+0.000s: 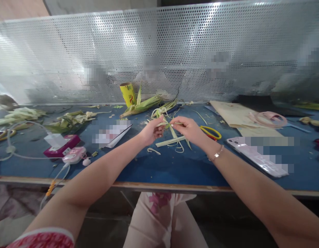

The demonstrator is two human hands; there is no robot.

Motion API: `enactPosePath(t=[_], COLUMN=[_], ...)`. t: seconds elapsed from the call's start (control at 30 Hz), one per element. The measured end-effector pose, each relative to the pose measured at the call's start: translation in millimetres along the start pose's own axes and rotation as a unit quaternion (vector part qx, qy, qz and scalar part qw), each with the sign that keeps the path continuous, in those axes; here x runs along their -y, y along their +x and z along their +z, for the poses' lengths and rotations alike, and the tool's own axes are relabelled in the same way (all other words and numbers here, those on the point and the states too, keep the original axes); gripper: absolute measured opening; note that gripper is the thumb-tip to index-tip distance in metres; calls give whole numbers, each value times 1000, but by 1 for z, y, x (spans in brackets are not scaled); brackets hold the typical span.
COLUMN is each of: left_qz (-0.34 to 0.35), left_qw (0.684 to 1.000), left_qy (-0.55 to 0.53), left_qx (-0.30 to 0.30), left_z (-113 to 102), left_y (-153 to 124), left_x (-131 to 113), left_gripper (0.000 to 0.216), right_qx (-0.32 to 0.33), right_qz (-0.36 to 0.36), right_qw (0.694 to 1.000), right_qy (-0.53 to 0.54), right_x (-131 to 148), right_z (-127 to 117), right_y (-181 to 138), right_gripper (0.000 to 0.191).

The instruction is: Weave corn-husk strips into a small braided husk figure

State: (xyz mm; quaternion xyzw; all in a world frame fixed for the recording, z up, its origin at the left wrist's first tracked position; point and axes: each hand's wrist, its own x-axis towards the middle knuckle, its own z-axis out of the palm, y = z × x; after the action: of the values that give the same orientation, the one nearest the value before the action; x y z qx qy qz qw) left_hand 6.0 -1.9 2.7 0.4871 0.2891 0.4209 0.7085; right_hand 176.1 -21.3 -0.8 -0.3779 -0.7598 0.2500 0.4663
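Over the blue table, my left hand [152, 131] has its fingers closed on pale green corn husk strips [172, 132]. My right hand [186, 128] pinches the same strips from the other side, its fingertips close to the left ones. Loose strip ends hang below the hands, and a flat husk piece [170, 141] lies just beneath them. Beside my right hand are yellow-handled scissors [212, 133], their blades hidden. An ear-shaped bundle of corn husk [144, 106] lies beyond the hands.
A yellow tube [127, 94] leans near the perforated metal screen [174, 41]. A phone [257, 156] lies at right, near brown paper [229, 113] and pink tape [267, 119]. Left are a charger [55, 140], power strip [62, 146], cables and husk piles [71, 121].
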Motion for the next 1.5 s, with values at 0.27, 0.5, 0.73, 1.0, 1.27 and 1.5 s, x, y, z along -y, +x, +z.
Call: enactPosePath(t=[0.27,0.5,0.73,1.0,1.27,1.5], left_qz=[50,93,82,103,129,114], left_qw=[996,991,995,987,982,985], left_qy=[64,56,48,117,132,118], left_qx=[-30,-80,-24,-21,-39,-59], left_z=[7,10,4,8,11,13], left_y=[-3,-1,0,-1,-2,0], left_x=[0,3,5,10,11,12], left_gripper=[23,17,15,21,19,20], right_qx=[-42,-140,-51,-10,-1,58], right_qz=[-72,1,-75,-79,-57,-4], right_qw=[993,989,976,979,987,995], right_qy=[-88,-55,-196,-189,-151,-75], right_x=[-10,-16,-5,-3,3,3], right_z=[0,0,1,2,5,0], right_y=[2,4,-1,-4,-4,-1], right_gripper=[17,19,11,15,18,14])
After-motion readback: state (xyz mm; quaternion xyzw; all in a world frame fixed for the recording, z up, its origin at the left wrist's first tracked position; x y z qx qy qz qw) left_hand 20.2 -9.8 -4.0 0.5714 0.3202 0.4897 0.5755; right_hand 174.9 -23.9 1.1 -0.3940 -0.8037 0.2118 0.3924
